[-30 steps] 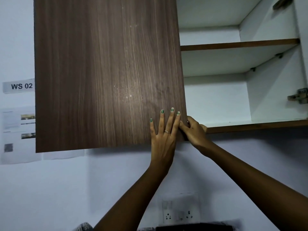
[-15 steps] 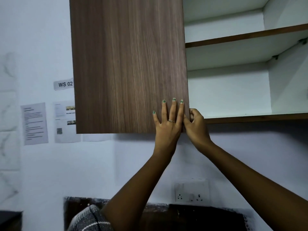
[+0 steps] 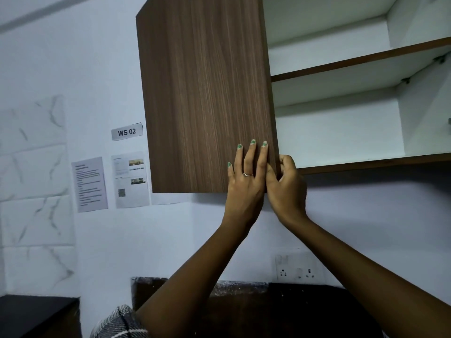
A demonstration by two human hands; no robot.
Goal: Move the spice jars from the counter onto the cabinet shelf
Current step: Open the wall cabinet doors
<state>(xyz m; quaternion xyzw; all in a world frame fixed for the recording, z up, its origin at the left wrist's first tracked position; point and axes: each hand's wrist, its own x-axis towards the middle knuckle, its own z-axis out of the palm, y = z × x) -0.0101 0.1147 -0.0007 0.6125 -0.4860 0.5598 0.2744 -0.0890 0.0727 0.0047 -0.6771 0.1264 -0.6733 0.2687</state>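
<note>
From the head view, I see both arms raised to the wall cabinet. My left hand (image 3: 245,181) lies flat on the wood-grain cabinet door (image 3: 207,93), fingers straight and pressed against its front near the lower right corner; a ring sits on one finger. My right hand (image 3: 286,189) is curled round the door's right edge at that same corner, fingers hooked behind it, grasping the door. The two hands touch each other.

To the right of the door the cabinet stands open: an upper cabinet shelf (image 3: 361,62) and the bottom shelf (image 3: 366,162), both with white interiors. I can find no spice jars in this view.

On the wall to the left hang a "WS 02" label (image 3: 127,131) and two printed sheets (image 3: 89,184). Below, a socket plate (image 3: 296,270) sits above the dark desk (image 3: 244,303).
</note>
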